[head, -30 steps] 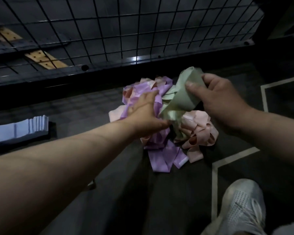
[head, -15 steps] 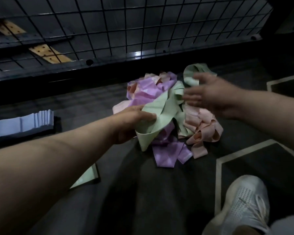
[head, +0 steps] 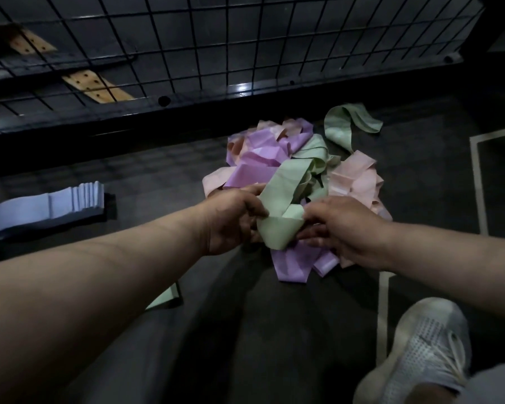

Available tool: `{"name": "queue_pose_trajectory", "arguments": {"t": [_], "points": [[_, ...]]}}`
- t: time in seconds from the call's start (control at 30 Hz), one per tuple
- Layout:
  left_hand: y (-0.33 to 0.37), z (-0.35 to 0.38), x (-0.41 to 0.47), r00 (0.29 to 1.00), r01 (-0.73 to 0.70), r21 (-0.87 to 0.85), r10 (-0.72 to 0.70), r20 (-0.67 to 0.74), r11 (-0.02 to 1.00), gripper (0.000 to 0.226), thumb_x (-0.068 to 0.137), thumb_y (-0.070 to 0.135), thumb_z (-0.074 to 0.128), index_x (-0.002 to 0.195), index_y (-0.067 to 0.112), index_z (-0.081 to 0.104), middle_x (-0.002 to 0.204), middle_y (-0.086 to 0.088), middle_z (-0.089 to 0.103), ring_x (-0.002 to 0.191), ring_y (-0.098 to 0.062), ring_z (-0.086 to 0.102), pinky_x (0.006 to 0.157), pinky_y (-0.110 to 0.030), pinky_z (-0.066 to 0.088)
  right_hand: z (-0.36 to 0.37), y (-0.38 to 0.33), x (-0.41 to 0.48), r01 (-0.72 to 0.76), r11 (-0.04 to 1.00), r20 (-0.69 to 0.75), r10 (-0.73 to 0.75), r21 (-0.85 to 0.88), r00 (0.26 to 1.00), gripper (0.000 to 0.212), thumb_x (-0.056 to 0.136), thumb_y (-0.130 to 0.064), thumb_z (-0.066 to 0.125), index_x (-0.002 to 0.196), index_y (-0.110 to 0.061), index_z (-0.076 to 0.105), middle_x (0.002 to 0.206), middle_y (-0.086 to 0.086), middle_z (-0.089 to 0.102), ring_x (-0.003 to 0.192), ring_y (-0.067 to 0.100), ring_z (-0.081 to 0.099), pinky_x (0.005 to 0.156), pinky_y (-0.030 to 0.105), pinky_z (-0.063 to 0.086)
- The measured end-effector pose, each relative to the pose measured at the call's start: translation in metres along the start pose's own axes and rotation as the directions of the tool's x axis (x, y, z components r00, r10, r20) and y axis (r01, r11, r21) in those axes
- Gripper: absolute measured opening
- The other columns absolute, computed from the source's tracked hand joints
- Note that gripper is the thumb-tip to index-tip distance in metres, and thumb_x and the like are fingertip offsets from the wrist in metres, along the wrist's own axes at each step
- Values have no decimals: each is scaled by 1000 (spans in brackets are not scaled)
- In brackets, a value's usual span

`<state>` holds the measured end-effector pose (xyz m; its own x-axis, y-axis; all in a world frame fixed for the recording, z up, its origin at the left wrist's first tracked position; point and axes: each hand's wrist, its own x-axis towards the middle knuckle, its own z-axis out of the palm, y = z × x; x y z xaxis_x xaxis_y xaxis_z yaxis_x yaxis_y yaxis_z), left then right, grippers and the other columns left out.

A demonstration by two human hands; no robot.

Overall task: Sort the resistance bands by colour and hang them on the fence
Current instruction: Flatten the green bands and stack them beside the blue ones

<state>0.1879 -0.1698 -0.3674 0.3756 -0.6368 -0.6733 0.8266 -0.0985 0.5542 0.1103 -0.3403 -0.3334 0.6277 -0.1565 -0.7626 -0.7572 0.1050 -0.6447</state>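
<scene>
Green band (head: 277, 225) looped between both hands, left hand (head: 231, 220) gripping one side, right hand (head: 347, 228) pinching the other, over the tangled pile (head: 260, 167) of purple, pink and green bands on the dark floor (head: 158, 176), wire fence (head: 216, 39) behind, blue stack (head: 50, 205) far left.

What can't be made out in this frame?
Head view:
- Green band: far end buried in the pile.
- Left hand fingertips: curled behind that band.
- Green scrap: mostly under the left forearm.
- Blue stack: cut off by the left edge.
</scene>
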Motion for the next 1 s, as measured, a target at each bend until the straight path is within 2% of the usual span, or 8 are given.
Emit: {"name": "queue_pose_trajectory", "arguments": {"t": [0.13,0.27,0.37,0.5,0.67,0.83,0.9,1.0], "points": [[0,0,3,994,-58,-21,56,-91,998,70,79,-13,35,130,29,59,131,-17,61,93,-32,62,68,-37,51,5,6,-2,191,971,-53,-201,-145,978,14,90,2,64,92,-9,55,80,16,65,68,22,67,55,23,55],[-3,-1,7,975,-104,49,112,-194,993,74,77,-12,44,126,40,63,128,-15,63,110,-38,61,79,-40,50,9,21,-5,164,920,76,-146,-356,986,19,88,-15,72,88,-10,54,81,19,73,76,30,72,65,39,59],[-5,5,0,993,-94,76,100,-70,993,60,84,3,50,136,32,56,128,-9,63,104,-24,64,74,-30,53,3,20,-3,284,757,111,-272,-588,956,39,75,-38,81,99,-23,55,88,2,70,79,14,68,79,43,59],[-4,13,-9,994,9,-176,10,105,984,49,82,14,44,128,0,58,121,-17,61,108,-28,60,89,-36,52,-1,16,-4,283,674,174,-226,-683,958,76,59,-67,77,119,-31,48,114,-7,59,103,9,61,89,37,54],[-7,17,-3,989,-11,-13,9,-145,1000,31,94,6,48,122,0,59,114,-17,64,98,-32,67,76,-40,62,-9,14,-3,332,633,21,-447,-699,894,26,80,-38,77,82,-21,58,79,-2,62,75,14,60,65,29,49],[-7,7,-5,989,118,13,-117,-89,993,38,97,39,45,119,9,56,100,-11,60,71,-25,64,65,-35,52,-4,10,-26,582,146,464,-466,-800,754,17,84,-56,57,81,-41,50,78,-19,52,83,6,52,80,28,39],[-11,7,-4,987,111,46,-104,-123,993,44,96,40,46,124,9,58,104,-14,62,77,-27,65,70,-37,53,0,13,-27,587,212,473,-412,-781,778,21,83,-61,53,78,-41,51,75,-17,55,77,2,55,72,26,43],[-18,10,-2,981,36,174,-1,-195,984,51,77,32,58,123,11,66,123,-15,66,104,-33,64,89,-43,47,2,8,-27,548,588,376,-399,-595,836,9,89,-39,69,82,-35,64,76,-15,66,73,-1,63,65,22,48]]}}
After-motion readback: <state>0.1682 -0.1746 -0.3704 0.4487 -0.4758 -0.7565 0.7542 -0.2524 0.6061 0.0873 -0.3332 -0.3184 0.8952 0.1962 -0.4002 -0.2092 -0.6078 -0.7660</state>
